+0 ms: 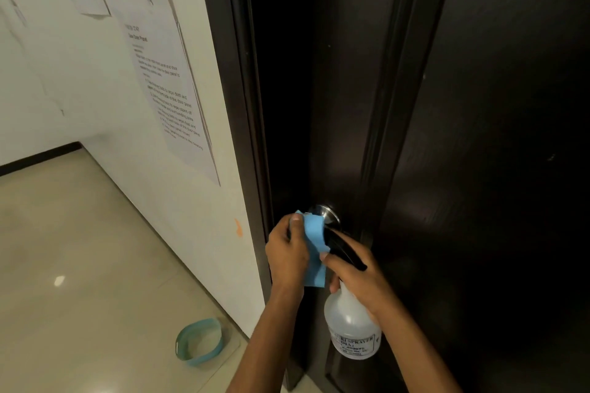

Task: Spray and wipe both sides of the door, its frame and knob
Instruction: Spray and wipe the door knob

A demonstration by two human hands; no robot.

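A dark wooden door [479, 105] fills the right of the view, set in a dark frame [236, 89]. Its round metal knob [325, 215] sits low on the door's left side. My left hand [287, 252] grips a blue cloth [314, 246] and holds it against the knob's left side. My right hand [357, 277] grips the neck of a clear spray bottle [351, 325] with a black trigger head, whose nozzle points toward the knob. The cloth's lower end hangs between my two hands.
A white wall [95, 89] to the left carries printed sheets [166, 83] with text and QR codes. A teal basin [199, 343] sits on the glossy tiled floor [79, 265] near the frame's foot. An orange mark shows on the wall beside the frame.
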